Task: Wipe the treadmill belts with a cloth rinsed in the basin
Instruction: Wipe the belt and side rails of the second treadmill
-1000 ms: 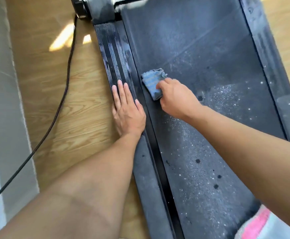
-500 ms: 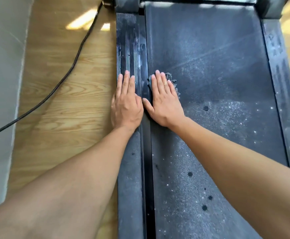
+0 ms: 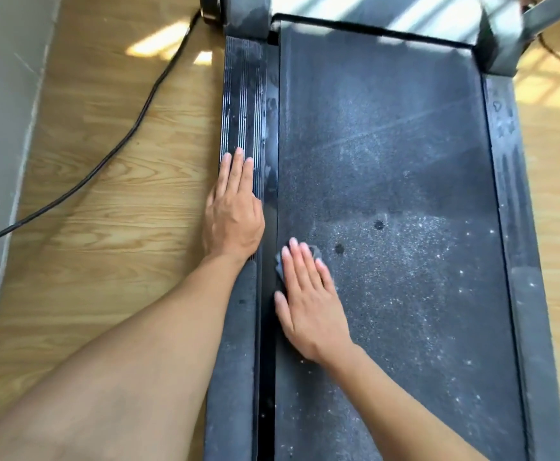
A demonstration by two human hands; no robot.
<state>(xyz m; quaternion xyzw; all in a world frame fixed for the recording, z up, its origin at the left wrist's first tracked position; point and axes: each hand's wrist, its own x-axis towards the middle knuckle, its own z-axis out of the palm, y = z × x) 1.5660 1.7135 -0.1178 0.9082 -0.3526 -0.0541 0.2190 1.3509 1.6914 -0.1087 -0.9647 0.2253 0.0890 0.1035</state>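
The person leans over the treadmill with both arms stretched forward. The right hand (image 3: 308,301) lies flat on the belt (image 3: 405,154), fingers (image 3: 300,264) straight and close together. They press down on the cloth (image 3: 279,267) rather than curling round it. Only 2 small dark grey-blue bits of the cloth show, 1 at the left of the fingertips and 1 just past them, so most of it is hidden under the fingers. It sits hard against the belt's left edge, roughly halfway along the stretch I can see.

The left hand (image 3: 233,214) is also flat with straight fingers and holds nothing. It is propped on the ribbed left side rail (image 3: 243,104), just beside the right hand and a little further forward. It looks to me like a brace for the person's weight.

The belt's long axis runs straight away from the person toward the motor hood (image 3: 248,15). The pale specks and 2 dark spots (image 3: 378,224) lie to the right of the cloth and ahead of it, out to the right side rail (image 3: 508,194). So I would expect the next stroke to go rightward or forward, and the right hand is the 1 placed to make it. A black cable (image 3: 122,144) trails over the wooden floor (image 3: 105,261) to the left. No basin is in sight.
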